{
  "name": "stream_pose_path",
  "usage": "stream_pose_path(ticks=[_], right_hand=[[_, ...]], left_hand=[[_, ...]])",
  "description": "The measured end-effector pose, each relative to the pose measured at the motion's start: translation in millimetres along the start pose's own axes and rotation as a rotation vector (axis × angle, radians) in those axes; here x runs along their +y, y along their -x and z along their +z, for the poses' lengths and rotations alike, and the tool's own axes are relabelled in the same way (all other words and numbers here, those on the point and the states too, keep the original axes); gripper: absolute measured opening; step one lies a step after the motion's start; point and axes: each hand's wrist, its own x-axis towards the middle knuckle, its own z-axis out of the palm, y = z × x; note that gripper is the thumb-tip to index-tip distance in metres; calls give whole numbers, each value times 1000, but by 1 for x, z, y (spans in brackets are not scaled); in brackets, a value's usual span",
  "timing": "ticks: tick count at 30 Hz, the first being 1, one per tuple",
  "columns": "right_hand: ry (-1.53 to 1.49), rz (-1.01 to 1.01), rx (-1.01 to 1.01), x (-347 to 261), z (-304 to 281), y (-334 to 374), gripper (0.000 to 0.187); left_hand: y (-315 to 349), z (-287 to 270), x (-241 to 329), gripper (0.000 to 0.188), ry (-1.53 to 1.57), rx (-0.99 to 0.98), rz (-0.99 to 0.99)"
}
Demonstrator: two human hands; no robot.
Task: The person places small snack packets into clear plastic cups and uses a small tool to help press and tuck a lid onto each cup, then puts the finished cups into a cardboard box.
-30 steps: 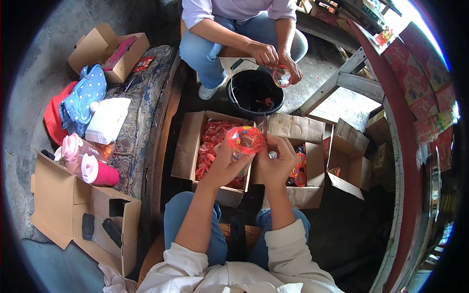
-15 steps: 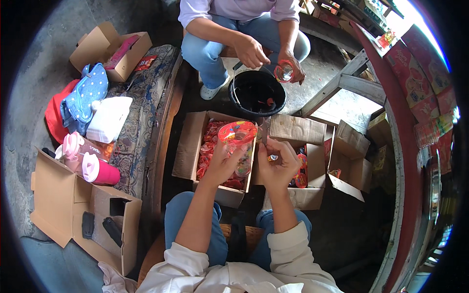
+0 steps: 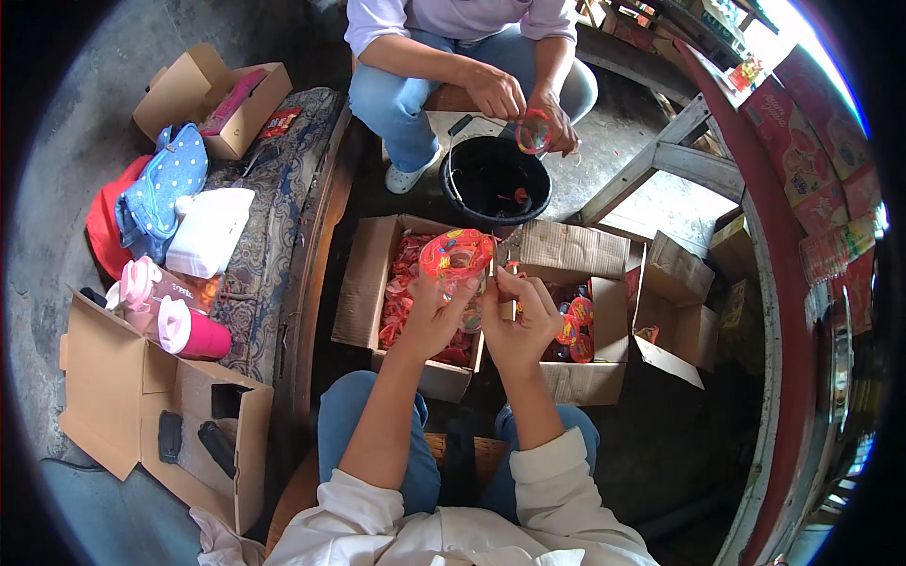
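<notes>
My left hand (image 3: 436, 316) grips a clear plastic cup (image 3: 458, 253) with a red printed film around its top, raised over the open box in front of me. Close beside it on the right, my right hand (image 3: 519, 321) is closed round a thin, dark, blade-like tool (image 3: 504, 253) that points upward near the film's edge. Its handle is mostly hidden by my fingers. Below my hands, a cardboard box (image 3: 359, 307) holds many red film-topped packs (image 3: 396, 292). A second box (image 3: 580, 382) to the right holds several red-and-yellow topped cups (image 3: 577, 330).
Across from me a person's hands (image 3: 552, 123) hold another red-rimmed clear cup (image 3: 533, 132) over a black bucket (image 3: 495, 212). A cardboard box (image 3: 694, 325) stands at the right, near a wooden table frame (image 3: 651, 170). Pink tumblers (image 3: 203, 330) and boxes lie at the left.
My right hand has moved left, closer to the cup in my left hand. The other person's cup has shifted up and left and turned over the bucket's rim.
</notes>
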Motion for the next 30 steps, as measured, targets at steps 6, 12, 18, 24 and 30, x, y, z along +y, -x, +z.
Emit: stream_pose_path(ticks=[6,12,18,24,30], right_hand=[[52,-27,40,5,4,1,22],[70,26,55,4,6,2,23],[107,71,55,4,4,2,21],[61,145,45,6,-1,-6,15],[-18,161,77,4,-2,-7,12]], left_hand=[[1,3,7,40,-116,62,9],[-2,4,16,35,-212,82,106],[-4,9,16,35,-267,127,147],[-1,5,15,40,-292,51,150],[-3,4,11,39,-220,79,85]])
